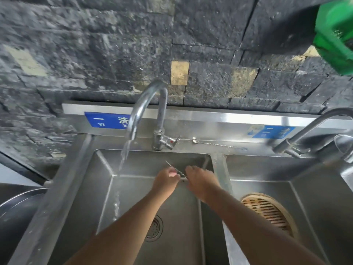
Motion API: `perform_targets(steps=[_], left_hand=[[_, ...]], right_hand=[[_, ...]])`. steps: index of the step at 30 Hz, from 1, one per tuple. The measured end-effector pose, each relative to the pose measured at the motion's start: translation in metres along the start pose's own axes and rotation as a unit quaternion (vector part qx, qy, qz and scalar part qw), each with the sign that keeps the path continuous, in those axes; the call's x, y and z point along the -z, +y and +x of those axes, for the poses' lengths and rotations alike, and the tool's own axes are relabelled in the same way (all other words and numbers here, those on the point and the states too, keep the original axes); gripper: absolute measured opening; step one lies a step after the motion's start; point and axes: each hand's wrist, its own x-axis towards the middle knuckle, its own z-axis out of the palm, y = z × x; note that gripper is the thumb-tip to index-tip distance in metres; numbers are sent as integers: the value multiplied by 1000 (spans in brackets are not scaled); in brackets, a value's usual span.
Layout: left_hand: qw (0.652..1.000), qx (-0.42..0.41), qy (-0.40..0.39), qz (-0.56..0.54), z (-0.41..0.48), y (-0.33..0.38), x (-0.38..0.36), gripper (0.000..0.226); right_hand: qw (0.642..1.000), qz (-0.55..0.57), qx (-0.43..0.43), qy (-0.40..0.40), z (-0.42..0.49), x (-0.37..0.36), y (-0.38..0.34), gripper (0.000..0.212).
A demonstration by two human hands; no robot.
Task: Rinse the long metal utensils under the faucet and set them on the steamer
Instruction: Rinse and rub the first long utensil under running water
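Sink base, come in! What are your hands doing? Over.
Left hand and right hand hold thin metal utensils over left basin. Faucet stream runs beside them. Bamboo steamer in right basin; only sink divider between.

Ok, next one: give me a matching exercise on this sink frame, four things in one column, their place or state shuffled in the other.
1 left faucet
2 long spoon
3 steamer
4 thin utensil

A on the back ledge
B in the right basin
C held by left hand and right hand
D running water

Pairs: 1-D, 2-A, 3-B, 4-C
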Motion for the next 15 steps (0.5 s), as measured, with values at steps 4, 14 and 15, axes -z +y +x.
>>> perform_targets(steps=[4,14,15], left_hand=[[991,39,27,-128,-47,-25,33,11],[963,67,154,-210,-86,-68,93,13],[966,63,154,-199,-85,-71,98,17]], right_hand=[[999,29,12,9,-16,-12,-66,23],[991,123,9,46,-35,-27,-170,9],[990,133,11,50,-36,-26,-174,10]])
